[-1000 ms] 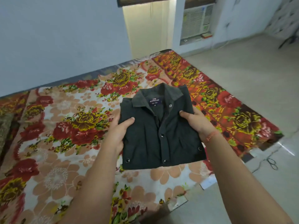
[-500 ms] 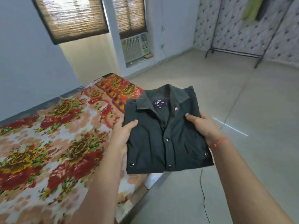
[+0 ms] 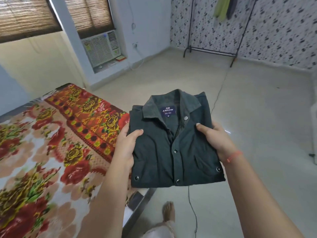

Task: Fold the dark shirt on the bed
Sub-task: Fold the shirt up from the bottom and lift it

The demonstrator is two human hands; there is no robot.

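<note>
The folded dark shirt [image 3: 173, 152] is held in the air, front and snaps [image 3: 175, 151] facing up and collar pointing away from the person. It is clear of the bed [image 3: 51, 134], just past its right-hand edge and mostly above the floor [image 3: 257, 117]. The left hand [image 3: 126, 148] has a closed grip on the shirt's left edge, thumb on top. The right hand [image 3: 217, 140] grips the right edge likewise, thumb near the collar. The shirt lies flat between the two grips, Arrow label [image 3: 168, 110] showing.

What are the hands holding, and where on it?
The folded dark shirt, held off the bed by its side edges: left hand grips the left edge, right hand the right.
</note>
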